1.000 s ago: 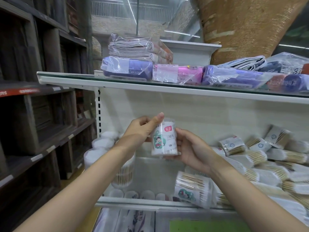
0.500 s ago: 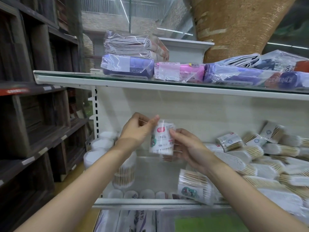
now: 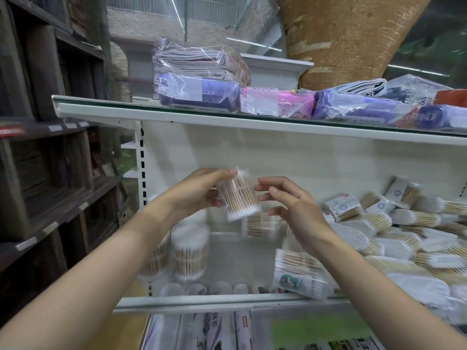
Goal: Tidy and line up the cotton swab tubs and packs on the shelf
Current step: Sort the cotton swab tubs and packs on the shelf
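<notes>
Between my hands, left hand [image 3: 202,190] grasps tilted swab tub [image 3: 238,198], right hand [image 3: 290,200] released; one-handed hold risks slipping.

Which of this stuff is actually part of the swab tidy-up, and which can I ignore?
Job:
held swab tub, in left hand; right hand beside it
standing swab tubs
jumbled swab packs

Ignore:
wrapped bundles on upper shelf
dark wooden shelving

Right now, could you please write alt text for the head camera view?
A left hand holds a tilted cotton swab tub before a shelf; the right hand hovers open beside it, above heaped swab packs.
</notes>
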A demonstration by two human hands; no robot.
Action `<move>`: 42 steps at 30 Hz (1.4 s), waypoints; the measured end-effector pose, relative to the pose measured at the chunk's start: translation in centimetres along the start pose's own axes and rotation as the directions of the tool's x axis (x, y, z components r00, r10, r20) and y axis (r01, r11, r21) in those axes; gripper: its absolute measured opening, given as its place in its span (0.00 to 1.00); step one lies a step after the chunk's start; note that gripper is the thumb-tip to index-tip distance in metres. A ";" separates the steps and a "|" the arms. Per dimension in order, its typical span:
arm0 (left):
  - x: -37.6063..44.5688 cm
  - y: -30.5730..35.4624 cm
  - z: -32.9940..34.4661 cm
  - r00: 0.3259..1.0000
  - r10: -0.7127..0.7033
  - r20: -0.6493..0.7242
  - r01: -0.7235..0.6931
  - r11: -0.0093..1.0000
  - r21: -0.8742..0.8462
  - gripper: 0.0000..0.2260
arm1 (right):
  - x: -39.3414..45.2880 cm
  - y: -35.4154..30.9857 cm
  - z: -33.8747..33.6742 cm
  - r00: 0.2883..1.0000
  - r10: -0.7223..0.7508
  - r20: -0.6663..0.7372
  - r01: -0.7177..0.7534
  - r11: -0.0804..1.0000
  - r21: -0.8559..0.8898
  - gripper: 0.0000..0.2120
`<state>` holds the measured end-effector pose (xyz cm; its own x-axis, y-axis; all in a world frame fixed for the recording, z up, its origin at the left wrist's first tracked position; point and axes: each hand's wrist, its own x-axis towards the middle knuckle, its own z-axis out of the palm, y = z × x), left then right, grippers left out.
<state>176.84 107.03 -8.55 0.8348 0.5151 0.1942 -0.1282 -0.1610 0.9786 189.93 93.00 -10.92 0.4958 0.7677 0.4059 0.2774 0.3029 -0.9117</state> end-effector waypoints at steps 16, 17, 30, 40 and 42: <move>4.1 0.9 0.9 0.965 -0.009 -0.261 0.181 0.747 0.640 0.18 | 2.1 0.8 -4.4 0.995 0.083 -0.063 -0.092 0.983 -0.157 0.09; 4.6 0.6 1.1 0.958 0.020 -0.286 0.223 0.574 0.788 0.21 | 2.3 1.0 -4.8 0.994 0.096 -0.057 -0.105 0.979 -0.174 0.08; 8.2 -1.2 1.6 0.889 0.188 -0.417 0.427 -0.017 0.904 0.28 | 6.6 4.0 -5.6 0.971 0.130 0.199 0.062 0.670 -0.740 0.14; 8.9 -3.0 2.6 0.903 0.143 -0.406 0.430 -0.245 0.869 0.27 | 7.4 6.9 -3.5 0.887 0.316 0.335 0.285 0.197 -0.938 0.29; 8.9 -3.0 2.7 0.906 0.122 -0.406 0.424 -0.266 0.866 0.31 | 7.5 7.0 -3.5 0.885 0.310 0.347 0.299 0.193 -0.935 0.28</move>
<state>186.09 109.82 -9.98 0.5231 0.7886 0.3232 0.8515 -0.4678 -0.2369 198.42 98.90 -14.02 0.2394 0.9694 0.0545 0.9708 -0.2400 0.0044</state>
